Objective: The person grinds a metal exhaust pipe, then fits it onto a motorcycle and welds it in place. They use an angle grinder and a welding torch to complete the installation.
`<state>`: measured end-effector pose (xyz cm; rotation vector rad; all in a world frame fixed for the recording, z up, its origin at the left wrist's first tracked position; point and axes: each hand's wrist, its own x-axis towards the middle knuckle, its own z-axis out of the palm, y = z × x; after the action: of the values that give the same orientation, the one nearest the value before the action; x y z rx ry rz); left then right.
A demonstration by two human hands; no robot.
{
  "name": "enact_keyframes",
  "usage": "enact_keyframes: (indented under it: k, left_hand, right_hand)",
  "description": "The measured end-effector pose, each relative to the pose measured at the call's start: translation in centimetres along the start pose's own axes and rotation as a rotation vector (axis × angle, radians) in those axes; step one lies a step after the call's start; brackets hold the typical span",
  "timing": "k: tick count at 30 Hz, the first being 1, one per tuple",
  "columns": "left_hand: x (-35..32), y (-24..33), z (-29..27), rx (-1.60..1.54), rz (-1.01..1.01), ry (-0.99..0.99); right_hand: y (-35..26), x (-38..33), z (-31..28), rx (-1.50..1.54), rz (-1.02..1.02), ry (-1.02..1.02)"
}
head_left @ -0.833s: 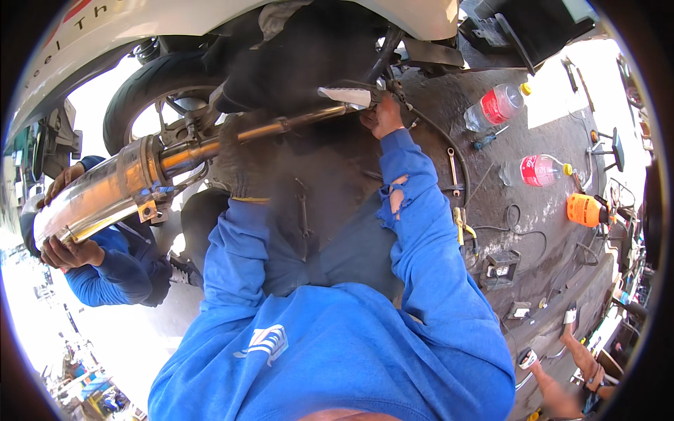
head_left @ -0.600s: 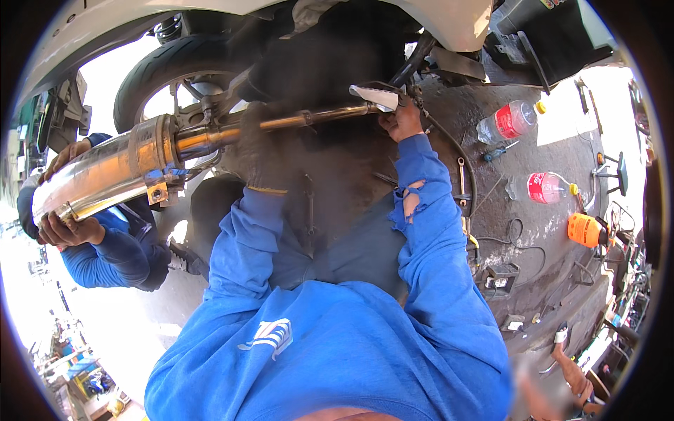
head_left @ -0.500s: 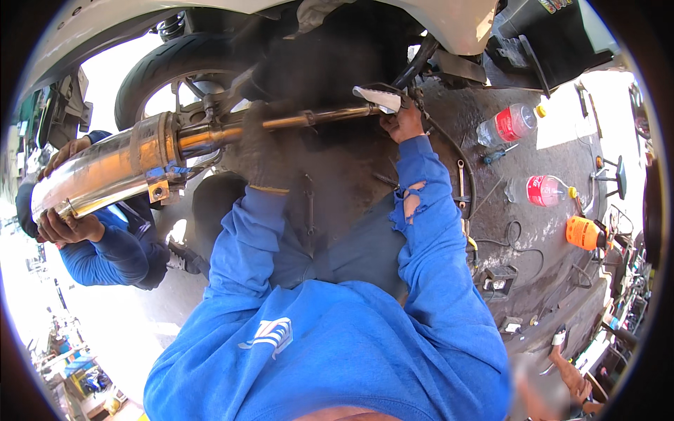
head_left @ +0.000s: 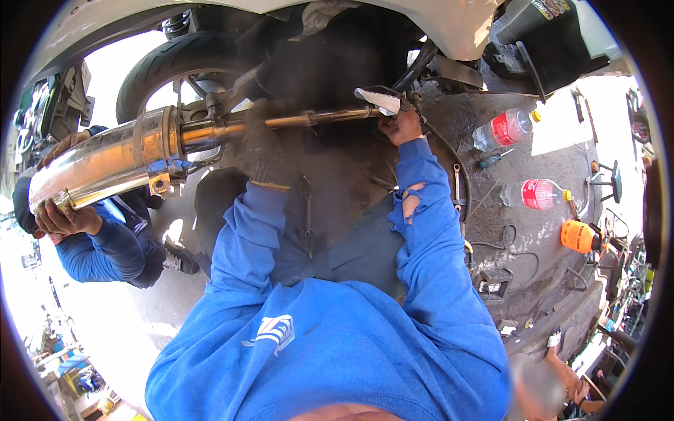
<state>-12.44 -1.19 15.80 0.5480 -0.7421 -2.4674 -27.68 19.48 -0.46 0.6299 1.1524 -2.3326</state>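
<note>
Fingers of the gloved left hand wrap the thin chrome pipe under the scooter, while the bare right hand grips its front end by a white rag. A co-worker's hands carry the fat shiny muffler. Smooth round metal could slip, swinging the heavy rear down onto the oily ground.
</note>
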Motion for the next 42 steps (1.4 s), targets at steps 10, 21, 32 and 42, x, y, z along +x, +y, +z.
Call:
enact_keyframes:
  k: [10,21,32,42]
  left_hand:
    - [0.4,-0.2,-0.1,0.025,0.023,0.004]
    - [1.2,-0.1,-1.3,0.021,-0.002,-0.123]
    - [-1.3,0.1,0.1,0.101,0.029,0.013]
    - [-5.1,-5.8,-1.8,0.272,-0.026,0.017]
  right_hand:
    - [0.2,0.1,-0.2,0.05,0.001,-0.004]
    - [0.6,-0.5,-0.4,-0.02,-0.065,-0.068]
    - [0.8,3.9,-3.7,-0.298,-0.189,-0.278]
    - [-1.0,4.2,-3.3,-0.356,-0.299,-0.381]
